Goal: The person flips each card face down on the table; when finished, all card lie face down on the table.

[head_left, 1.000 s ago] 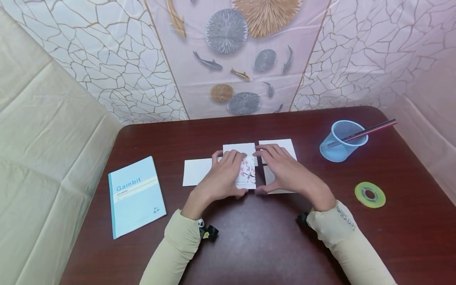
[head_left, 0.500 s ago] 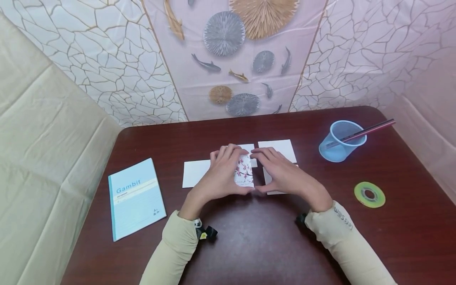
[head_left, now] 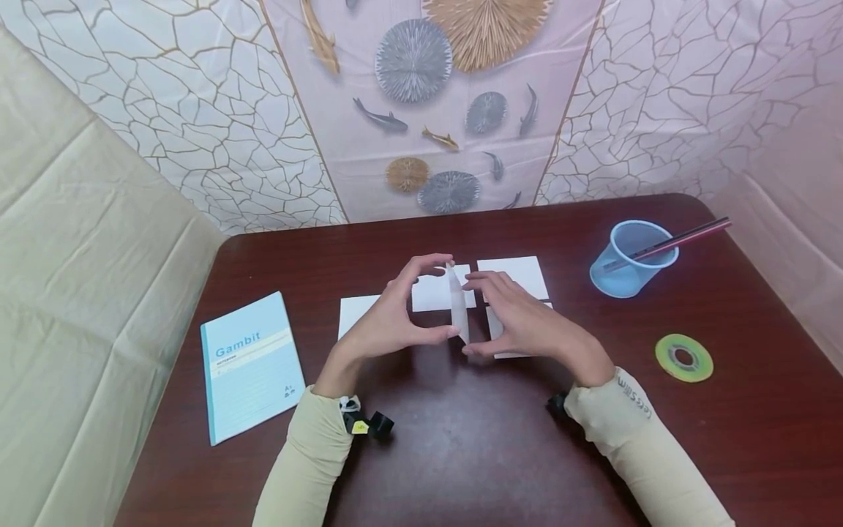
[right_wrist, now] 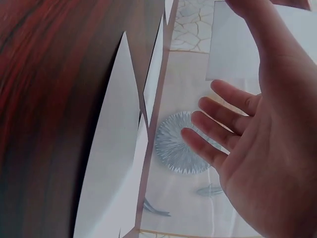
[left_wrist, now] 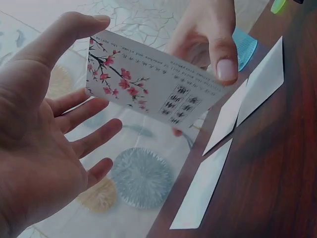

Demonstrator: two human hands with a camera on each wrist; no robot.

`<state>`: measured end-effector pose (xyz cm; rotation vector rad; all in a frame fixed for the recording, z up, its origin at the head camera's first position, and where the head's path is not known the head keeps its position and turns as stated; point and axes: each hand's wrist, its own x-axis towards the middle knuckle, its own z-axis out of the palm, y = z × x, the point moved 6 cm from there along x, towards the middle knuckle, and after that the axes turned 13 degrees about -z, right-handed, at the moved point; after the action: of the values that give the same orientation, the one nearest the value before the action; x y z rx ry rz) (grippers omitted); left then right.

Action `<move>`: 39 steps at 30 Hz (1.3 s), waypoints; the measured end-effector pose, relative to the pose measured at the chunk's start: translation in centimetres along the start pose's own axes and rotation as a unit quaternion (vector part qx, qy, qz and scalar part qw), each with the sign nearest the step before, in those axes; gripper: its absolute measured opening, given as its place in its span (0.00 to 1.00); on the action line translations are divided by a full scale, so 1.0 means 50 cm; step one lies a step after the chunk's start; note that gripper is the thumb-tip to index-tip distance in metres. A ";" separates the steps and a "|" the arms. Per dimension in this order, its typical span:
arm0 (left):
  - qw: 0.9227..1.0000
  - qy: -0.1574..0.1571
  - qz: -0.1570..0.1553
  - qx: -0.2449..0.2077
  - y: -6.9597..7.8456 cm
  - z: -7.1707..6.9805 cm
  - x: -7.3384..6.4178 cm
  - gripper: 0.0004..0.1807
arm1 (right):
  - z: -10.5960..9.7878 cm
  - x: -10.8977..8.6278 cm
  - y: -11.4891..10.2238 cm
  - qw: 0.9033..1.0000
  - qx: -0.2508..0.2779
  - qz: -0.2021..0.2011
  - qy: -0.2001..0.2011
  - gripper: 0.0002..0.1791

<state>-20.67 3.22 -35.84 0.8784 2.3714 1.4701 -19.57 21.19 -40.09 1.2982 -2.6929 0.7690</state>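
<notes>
A card printed with pink blossoms is held on edge above the table between my two hands. My left hand pinches one end, its thumb and forefinger at the corners. My right hand holds the opposite end likewise, with its thumb at the near corner. In the left wrist view the printed face of the card shows branches, flowers and lettering. The right wrist view shows the plain pale back of the card. Around the hands lie white cards, one partly hidden under the right hand.
A notebook lies on the left of the dark red table. To the right, a blue mesh cup holds pencils, and a yellow-green ring-shaped roll lies nearer. A patterned cloth hangs behind.
The blossom card has risen from lying flat to standing on edge between the hands. My left hand has turned with it, uncovering the white card behind; the right hand's fingers have come to its edge.
</notes>
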 end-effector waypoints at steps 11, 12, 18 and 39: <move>0.953 -0.071 -0.142 0.260 -0.054 -0.018 -0.034 0.48 | 0.004 -0.016 0.024 0.998 -0.015 0.048 -0.039 0.51; 0.942 -0.084 -0.158 0.285 -0.059 -0.010 -0.036 0.48 | 0.007 -0.017 0.025 0.998 -0.016 0.049 -0.044 0.50; 0.896 -0.137 -0.226 0.356 -0.088 0.040 -0.037 0.40 | 0.033 -0.017 0.025 0.996 -0.038 0.043 -0.072 0.49; 0.898 -0.137 -0.242 0.342 -0.108 0.048 -0.032 0.39 | 0.036 -0.023 0.029 0.994 -0.049 0.055 -0.086 0.50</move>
<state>-20.30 2.29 -41.88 0.4931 2.6230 0.2919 -19.60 21.96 -42.54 1.2569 -2.9164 0.5477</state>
